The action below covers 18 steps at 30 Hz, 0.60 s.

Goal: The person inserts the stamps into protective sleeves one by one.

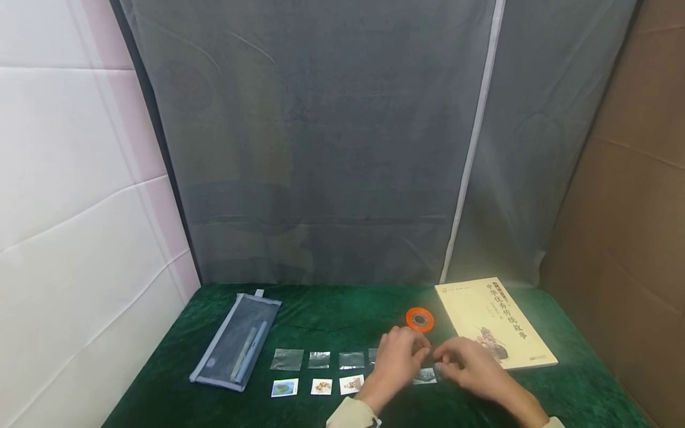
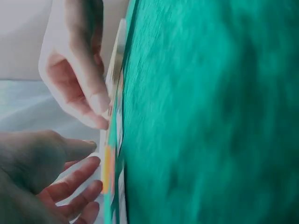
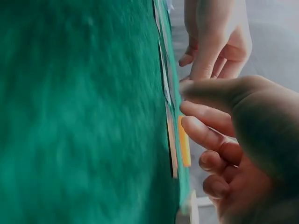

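In the head view my left hand (image 1: 400,358) hovers over the right part of a row of small clear plastic bags (image 1: 351,360). Its thumb and fingers stand apart in the left wrist view, with nothing visible between them. My right hand (image 1: 473,367) is just to its right, fingers bent, thumb and index fingertips close together in the right wrist view. A dark stamp-like picture card (image 1: 425,376) lies by the right thumb. Whether those fingertips pinch anything is too unclear to see. Part of the bag row is hidden behind my left hand.
Picture cards (image 1: 321,386) lie in a row on the green cloth (image 1: 176,380). A zipped mesh pouch (image 1: 235,342) with pen-like items is at left. An orange disc (image 1: 420,320) lies beyond the hands; a cream book (image 1: 497,321) sits at right. Grey curtain hangs behind.
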### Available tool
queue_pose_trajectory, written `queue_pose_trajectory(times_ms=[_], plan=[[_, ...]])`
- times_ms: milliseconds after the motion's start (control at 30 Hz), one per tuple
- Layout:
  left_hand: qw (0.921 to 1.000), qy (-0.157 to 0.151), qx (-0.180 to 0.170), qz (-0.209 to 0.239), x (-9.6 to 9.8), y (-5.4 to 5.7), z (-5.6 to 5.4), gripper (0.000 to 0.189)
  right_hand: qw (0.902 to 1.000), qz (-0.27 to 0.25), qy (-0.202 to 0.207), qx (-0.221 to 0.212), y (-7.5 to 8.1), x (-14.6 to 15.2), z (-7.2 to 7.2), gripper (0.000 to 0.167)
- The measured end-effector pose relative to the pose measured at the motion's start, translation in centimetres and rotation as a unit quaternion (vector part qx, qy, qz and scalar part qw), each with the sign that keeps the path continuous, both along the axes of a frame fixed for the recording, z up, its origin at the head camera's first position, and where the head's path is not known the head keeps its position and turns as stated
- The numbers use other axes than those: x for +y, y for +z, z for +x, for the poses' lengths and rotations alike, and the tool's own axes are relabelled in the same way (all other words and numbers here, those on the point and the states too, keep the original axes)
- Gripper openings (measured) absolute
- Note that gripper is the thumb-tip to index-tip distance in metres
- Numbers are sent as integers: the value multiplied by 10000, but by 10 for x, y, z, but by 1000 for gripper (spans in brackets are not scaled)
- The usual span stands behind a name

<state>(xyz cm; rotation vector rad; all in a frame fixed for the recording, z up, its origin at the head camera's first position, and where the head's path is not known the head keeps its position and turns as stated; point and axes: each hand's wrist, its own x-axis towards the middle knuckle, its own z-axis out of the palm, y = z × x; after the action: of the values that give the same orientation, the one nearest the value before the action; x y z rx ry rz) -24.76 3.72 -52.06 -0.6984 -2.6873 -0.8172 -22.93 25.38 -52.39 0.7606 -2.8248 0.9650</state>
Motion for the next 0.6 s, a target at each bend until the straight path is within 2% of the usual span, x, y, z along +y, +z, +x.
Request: queue_pose_trajectory(times_ms=[167,367,500,600], plan=[[9995,19,-33,-309,-21,3,-3,10,9977,-108,645,181,-5,-10,-1,18],[9983,-88,-286,-491,-34,7,-3,24,9970,-204,746,69,-6,-13,0,20],[9984,-103,-470,-300,-37,7,-5,27,9954,-306,894,-126,-5,-13,0,17],[9970,-250,-725,78,-37,6,-7,26,9947,-331,923,-297,-5,-12,1,15]])
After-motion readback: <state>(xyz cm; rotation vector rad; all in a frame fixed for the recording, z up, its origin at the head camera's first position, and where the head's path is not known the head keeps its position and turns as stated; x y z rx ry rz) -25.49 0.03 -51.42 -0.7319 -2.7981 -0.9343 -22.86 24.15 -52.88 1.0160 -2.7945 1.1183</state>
